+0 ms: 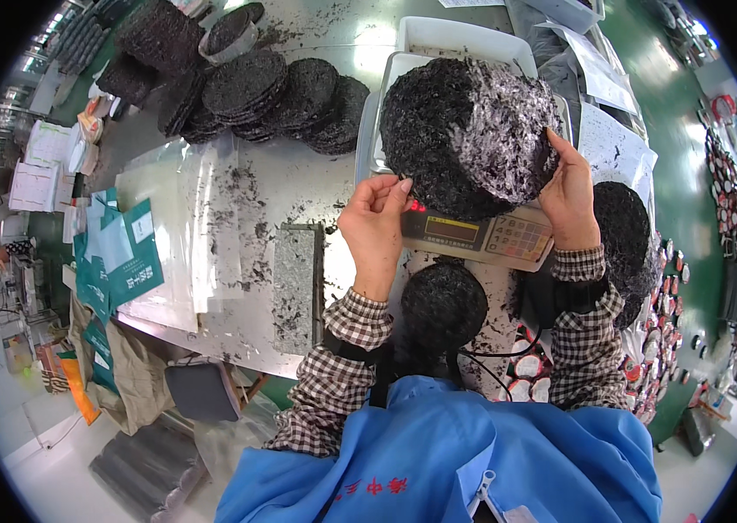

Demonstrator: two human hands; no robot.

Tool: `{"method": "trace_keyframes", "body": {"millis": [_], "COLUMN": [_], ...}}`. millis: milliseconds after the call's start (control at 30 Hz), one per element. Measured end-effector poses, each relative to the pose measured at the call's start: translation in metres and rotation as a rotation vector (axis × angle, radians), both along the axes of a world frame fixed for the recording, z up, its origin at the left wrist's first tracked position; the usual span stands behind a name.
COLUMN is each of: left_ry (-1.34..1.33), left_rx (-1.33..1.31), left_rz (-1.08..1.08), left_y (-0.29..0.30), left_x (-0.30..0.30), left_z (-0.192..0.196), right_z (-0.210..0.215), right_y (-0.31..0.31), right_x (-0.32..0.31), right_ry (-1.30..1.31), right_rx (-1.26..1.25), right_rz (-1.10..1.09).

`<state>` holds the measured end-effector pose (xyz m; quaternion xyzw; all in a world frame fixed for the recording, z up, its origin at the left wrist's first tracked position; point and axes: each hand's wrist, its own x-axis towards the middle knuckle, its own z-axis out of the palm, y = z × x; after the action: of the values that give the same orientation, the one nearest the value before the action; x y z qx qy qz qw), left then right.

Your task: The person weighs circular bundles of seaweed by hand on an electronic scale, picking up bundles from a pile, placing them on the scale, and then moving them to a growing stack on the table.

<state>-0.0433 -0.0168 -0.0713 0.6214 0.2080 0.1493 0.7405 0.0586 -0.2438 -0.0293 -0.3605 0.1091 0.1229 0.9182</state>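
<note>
A large, rough round cake of dark dried seaweed (434, 131), its right half shining pale in the light, is above the white tray on a weighing scale (482, 234). With thumb and fingertips pinched together, my left hand (375, 225) holds the cake's near left edge. On the opposite side my right hand (570, 193) grips the right edge, thumb on the near face and fingers partly hidden behind. Red lit digits and a keypad show on the scale's front, just under the cake. The cake hides most of the tray (377, 148).
Stacks of seaweed cakes (246, 87) stand at the back left. A grey block (297, 288) and clear plastic bags (172, 227) lie on the table among dark crumbs. Behind the scale sits a white tub (464, 39). More seaweed (623, 231) is at the right, near red-and-white round items (669, 288).
</note>
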Motion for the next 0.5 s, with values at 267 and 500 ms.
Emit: {"method": "trace_keyframes", "body": {"millis": [267,500], "left_ry": [0.129,0.084], "left_rx": [0.648,0.708], "left_rz": [-0.085,-0.101], "left_y": [0.008,0.013], "left_x": [0.012,0.016], "left_z": [0.021,0.007], "right_z": [0.010,0.010], "right_y": [0.014,0.017], "right_x": [0.004,0.009], "right_ry": [0.035,0.020], "right_rx": [-0.191,-0.275], "right_rz": [-0.027,-0.059]}}
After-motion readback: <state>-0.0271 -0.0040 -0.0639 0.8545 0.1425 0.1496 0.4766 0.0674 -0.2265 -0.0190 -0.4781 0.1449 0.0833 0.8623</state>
